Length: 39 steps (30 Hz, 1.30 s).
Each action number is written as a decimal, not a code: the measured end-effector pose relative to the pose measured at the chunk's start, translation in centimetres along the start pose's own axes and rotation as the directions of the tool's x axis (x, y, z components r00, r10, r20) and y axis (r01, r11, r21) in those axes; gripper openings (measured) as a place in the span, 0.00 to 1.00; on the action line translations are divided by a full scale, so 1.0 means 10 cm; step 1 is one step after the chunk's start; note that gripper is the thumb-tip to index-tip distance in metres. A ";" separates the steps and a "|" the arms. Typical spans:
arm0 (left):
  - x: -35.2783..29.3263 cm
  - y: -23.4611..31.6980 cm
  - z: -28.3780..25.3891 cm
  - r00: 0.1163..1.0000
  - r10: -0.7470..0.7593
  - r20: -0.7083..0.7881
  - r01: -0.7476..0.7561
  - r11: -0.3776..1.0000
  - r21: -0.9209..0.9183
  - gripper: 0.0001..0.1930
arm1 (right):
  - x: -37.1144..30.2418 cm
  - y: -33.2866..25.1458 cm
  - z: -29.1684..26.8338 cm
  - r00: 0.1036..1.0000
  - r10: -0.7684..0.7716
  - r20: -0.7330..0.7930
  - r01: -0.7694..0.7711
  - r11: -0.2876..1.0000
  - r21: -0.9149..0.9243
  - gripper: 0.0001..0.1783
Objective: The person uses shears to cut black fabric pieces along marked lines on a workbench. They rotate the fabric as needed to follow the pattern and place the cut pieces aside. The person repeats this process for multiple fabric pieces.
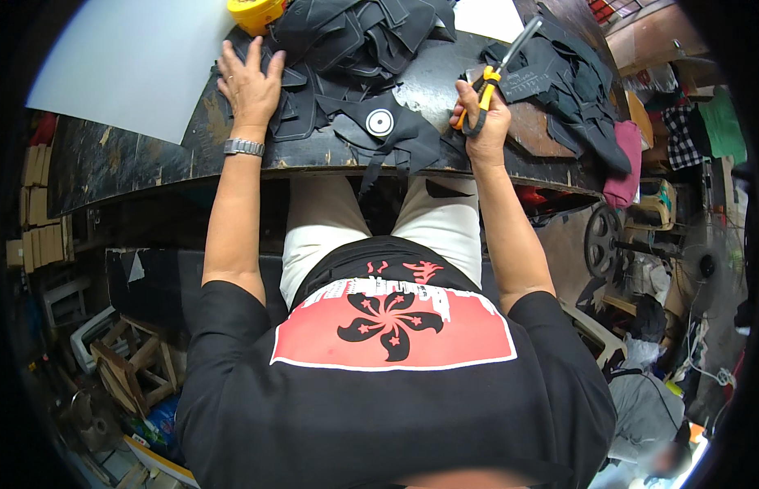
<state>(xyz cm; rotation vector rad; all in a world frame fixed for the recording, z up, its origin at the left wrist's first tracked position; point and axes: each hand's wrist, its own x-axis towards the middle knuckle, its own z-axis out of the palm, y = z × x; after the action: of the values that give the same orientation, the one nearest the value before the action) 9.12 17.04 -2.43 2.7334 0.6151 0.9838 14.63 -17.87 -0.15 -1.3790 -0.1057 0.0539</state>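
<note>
My left hand lies with its fingers spread at the edge of a pile of cut black pieces, which look like fabric or leather. A metal-banded watch is on that wrist. My right hand is closed around the yellow-and-black handles of a pair of scissors. The blades are together and point up and to the right, above the table. Between my hands, a white round disc with dark rings rests on loose black scraps, some of which hang over the table's near edge.
The worn black table carries a large white sheet at left and a yellow tub at the back. Another heap of black pieces lies at right, beside a maroon cloth bundle. Wooden stools stand behind me at left.
</note>
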 end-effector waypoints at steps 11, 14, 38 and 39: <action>-0.64 1.15 -0.71 0.774 0.631 0.050 -0.379 0.526 -0.761 0.39 | -0.03 -0.02 0.03 0.999 -0.015 0.043 0.016 1.000 -0.016 0.16; -0.87 1.34 -0.67 0.667 0.688 0.285 -0.442 0.674 -0.593 0.41 | -0.03 -0.03 0.03 0.999 -0.017 0.045 0.019 0.998 -0.052 0.16; -0.56 1.25 -0.65 0.690 0.531 0.492 -0.198 0.792 -0.577 0.12 | -0.07 0.02 0.05 0.981 -0.107 0.165 0.130 0.982 -0.139 0.16; -0.53 1.25 -0.64 0.686 0.561 0.464 -0.225 0.769 -0.598 0.11 | -0.07 0.03 0.05 0.976 -0.125 0.180 0.152 0.978 -0.145 0.17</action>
<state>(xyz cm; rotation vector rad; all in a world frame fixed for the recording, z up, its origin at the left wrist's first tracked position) 5.36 3.65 3.11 2.4905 -0.3580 0.1652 13.90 -17.40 -0.39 -1.5202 -0.3557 0.0463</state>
